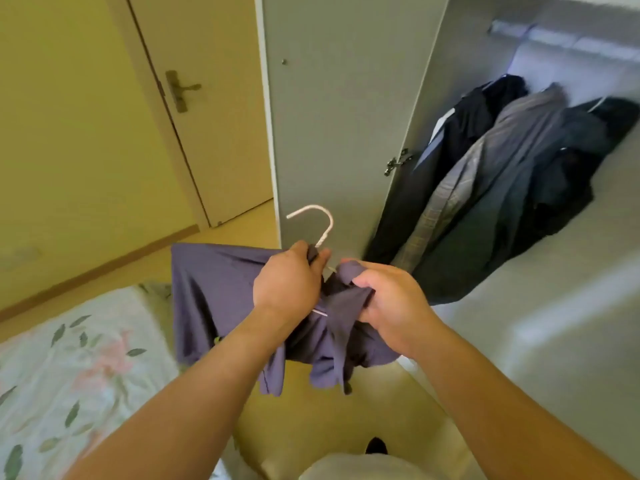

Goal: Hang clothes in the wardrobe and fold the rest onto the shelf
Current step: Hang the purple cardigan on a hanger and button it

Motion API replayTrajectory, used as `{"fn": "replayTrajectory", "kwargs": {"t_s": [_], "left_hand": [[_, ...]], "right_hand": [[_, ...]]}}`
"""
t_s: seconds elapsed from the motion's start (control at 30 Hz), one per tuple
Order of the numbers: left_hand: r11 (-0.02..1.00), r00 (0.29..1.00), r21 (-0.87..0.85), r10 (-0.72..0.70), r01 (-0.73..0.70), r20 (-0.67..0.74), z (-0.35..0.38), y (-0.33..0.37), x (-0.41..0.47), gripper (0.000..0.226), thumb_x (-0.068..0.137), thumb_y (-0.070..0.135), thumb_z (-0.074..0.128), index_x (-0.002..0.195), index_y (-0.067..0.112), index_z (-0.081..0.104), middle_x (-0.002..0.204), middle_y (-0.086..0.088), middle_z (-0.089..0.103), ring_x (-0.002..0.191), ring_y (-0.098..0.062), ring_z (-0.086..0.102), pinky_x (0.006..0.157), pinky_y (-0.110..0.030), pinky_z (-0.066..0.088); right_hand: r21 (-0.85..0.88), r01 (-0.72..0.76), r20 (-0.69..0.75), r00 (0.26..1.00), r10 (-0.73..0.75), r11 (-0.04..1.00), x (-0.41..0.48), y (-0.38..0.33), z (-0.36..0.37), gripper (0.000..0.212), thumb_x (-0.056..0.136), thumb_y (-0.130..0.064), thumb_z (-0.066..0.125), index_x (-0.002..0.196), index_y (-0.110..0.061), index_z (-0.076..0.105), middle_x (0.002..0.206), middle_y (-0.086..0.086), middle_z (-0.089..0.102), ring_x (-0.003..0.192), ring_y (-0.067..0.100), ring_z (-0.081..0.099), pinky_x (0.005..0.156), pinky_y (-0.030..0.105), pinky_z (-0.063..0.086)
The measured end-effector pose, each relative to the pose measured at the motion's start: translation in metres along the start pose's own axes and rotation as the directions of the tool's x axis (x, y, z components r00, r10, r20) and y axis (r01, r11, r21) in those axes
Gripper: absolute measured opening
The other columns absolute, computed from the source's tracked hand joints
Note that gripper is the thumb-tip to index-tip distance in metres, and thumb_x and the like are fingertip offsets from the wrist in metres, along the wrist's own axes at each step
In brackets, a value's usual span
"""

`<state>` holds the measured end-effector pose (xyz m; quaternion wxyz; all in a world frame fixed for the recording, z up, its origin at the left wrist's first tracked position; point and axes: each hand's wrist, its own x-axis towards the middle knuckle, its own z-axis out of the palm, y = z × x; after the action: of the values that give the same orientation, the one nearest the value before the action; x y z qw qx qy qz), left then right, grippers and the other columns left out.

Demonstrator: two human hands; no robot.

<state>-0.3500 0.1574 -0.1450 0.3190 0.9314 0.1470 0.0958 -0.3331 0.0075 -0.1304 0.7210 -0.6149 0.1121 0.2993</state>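
step: fitting shirt on hanger | left hand (287,285) fingers pinch purple shirt (214,296) at white hanger (317,220) neck, hook at hand's 12 o'clock | right hand (391,306) fingers clutch bunched fabric | wardrobe rail (554,39) at 2 o'clock | risk: bunched side may slip off hanger once released

The left hand (287,282) and right hand (391,299) are held out close together, each gripping the shirt (214,292).
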Motion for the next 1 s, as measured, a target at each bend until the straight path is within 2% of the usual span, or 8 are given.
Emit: {"fn": "replayTrajectory", "kwargs": {"t_s": [0.1,0.23,0.37,0.5,0.63,0.87,0.93,1.0], "left_hand": [[0.996,0.988,-0.075,0.059,-0.048,0.145,0.03,0.023,0.012,0.043,0.101,0.052,0.05,0.072,0.021,0.044,0.071,-0.001,0.055,0.079,-0.035,0.057,0.061,-0.036,0.036],[0.987,0.95,-0.13,0.126,-0.092,0.287,0.066,0.054,0.033,0.045,0.101,0.053,0.05,0.072,0.02,0.05,0.068,-0.001,0.058,0.073,-0.029,0.055,0.062,-0.036,0.036],[0.962,0.875,-0.189,0.259,-0.196,0.409,0.1,0.101,0.038,0.047,0.1,0.054,0.051,0.073,0.015,0.054,0.065,0.004,0.06,0.064,-0.017,0.054,0.058,-0.029,0.037],[0.902,0.751,-0.247,0.432,-0.354,0.5,0.138,0.149,0.03,0.046,0.1,0.053,0.051,0.072,0.016,0.054,0.067,0.002,0.06,0.064,-0.012,0.054,0.061,-0.029,0.039],[0.837,0.614,-0.359,0.547,-0.412,0.57,0.175,0.193,0.018,0.045,0.1,0.05,0.054,0.067,0.019,0.047,0.058,0.006,0.049,0.056,-0.006,0.046,0.057,-0.023,0.035],[0.75,0.384,-0.409,0.633,-0.52,0.673,0.224,0.292,0.028,0.039,0.097,0.052,0.059,0.083,0.016,0.055,0.075,0.0,0.059,0.07,-0.014,0.054,0.067,-0.031,0.042],[0.7,0.345,-0.392,0.665,-0.597,0.662,0.238,0.315,0.041,0.022,0.095,0.043,0.066,0.102,0.023,0.06,0.095,0.003,0.067,0.089,-0.016,0.062,0.08,-0.032,0.049],[0.687,0.356,-0.363,0.67,-0.629,0.651,0.25,0.336,0.056,0.039,0.095,0.034,0.068,0.13,0.022,0.056,0.117,-0.002,0.068,0.109,-0.021,0.063,0.097,-0.037,0.051]], "right_hand": [[-0.088,0.002,-0.057,0.998,-0.007,0.996,-0.008,-0.003,-0.033,0.046,0.091,0.011,0.039,0.123,-0.01,0.066,0.13,0.031,0.058,0.121,0.045,0.058,0.105,0.055,0.048],[-0.089,0.124,-0.065,0.989,-0.13,0.988,-0.029,-0.004,-0.079,0.046,0.102,0.003,0.036,0.136,-0.018,0.058,0.107,0.01,0.073,0.099,0.03,0.074,0.085,0.036,0.061],[-0.395,0.184,-0.203,0.938,-0.281,0.9,-0.039,-0.003,-0.126,0.044,0.105,-0.006,0.047,0.147,-0.019,0.05,0.135,0.001,0.063,0.089,0.015,0.075,0.08,0.029,0.062],[-0.839,-0.152,-0.435,0.764,-0.477,0.522,-0.058,0.005,-0.163,0.036,0.103,-0.045,0.051,0.137,-0.035,0.056,0.123,-0.009,0.069,0.094,0.015,0.071,0.087,0.03,0.057],[-0.832,-0.433,-0.555,0.639,-0.532,0.348,-0.082,0.012,-0.197,0.039,0.104,-0.053,0.037,0.125,-0.031,0.062,0.104,-0.004,0.069,0.092,0.015,0.059,0.082,0.031,0.05],[-0.621,-0.392,-0.774,0.444,-0.452,0.678,-0.07,0.012,-0.269,0.04,0.106,-0.047,0.03,0.114,-0.018,0.056,0.091,-0.006,0.051,0.081,0.016,0.05,0.075,0.028,0.04],[-0.586,-0.383,-0.806,0.362,-0.468,0.714,-0.063,0.004,-0.289,0.038,0.107,-0.046,0.03,0.109,-0.018,0.056,0.088,-0.006,0.051,0.079,0.017,0.052,0.073,0.03,0.041],[-0.555,-0.364,-0.831,0.287,-0.477,0.748,-0.058,-0.006,-0.311,0.038,0.107,-0.046,0.031,0.104,-0.017,0.056,0.085,-0.005,0.052,0.081,0.02,0.058,0.072,0.035,0.047]]}}
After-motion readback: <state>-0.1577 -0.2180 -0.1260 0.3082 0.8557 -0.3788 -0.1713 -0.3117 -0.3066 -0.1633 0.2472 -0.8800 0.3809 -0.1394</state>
